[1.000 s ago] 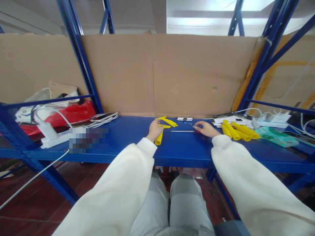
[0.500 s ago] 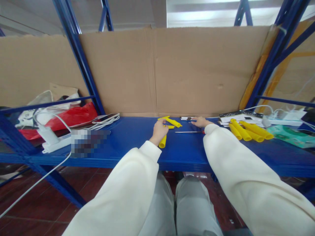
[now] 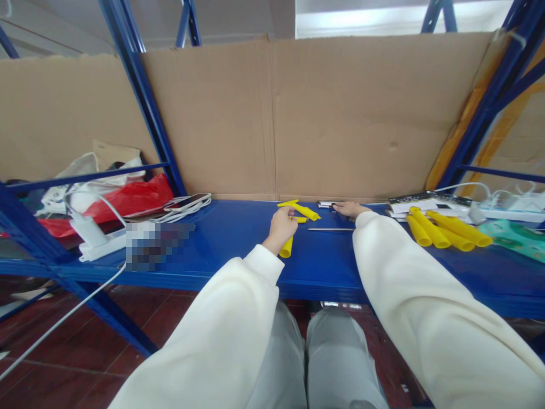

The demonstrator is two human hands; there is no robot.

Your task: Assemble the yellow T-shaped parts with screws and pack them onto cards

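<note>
My left hand [image 3: 281,228] is closed over a yellow tube [image 3: 286,248], whose lower end shows below the palm. Other yellow pieces [image 3: 309,213] lie just past its fingertips. My right hand [image 3: 348,209] rests near the back of the blue shelf, its fingers at a small white and dark object [image 3: 327,204]; whether it grips that object cannot be made out. A thin metal rod [image 3: 330,229] lies in front of my right hand, its right end hidden by the sleeve.
Several yellow tubes [image 3: 431,228] lie at the right beside papers [image 3: 419,203] and a green packet [image 3: 515,238]. On the left are a power strip [image 3: 106,245], a red bag [image 3: 131,199] and a phone with cables [image 3: 191,203]. Cardboard [image 3: 340,119] stands behind the shelf.
The view has shifted slightly, so the shelf items sit a little farther right. My right hand has moved slightly left relative to the rod. My left hand stays at the yellow tube.
</note>
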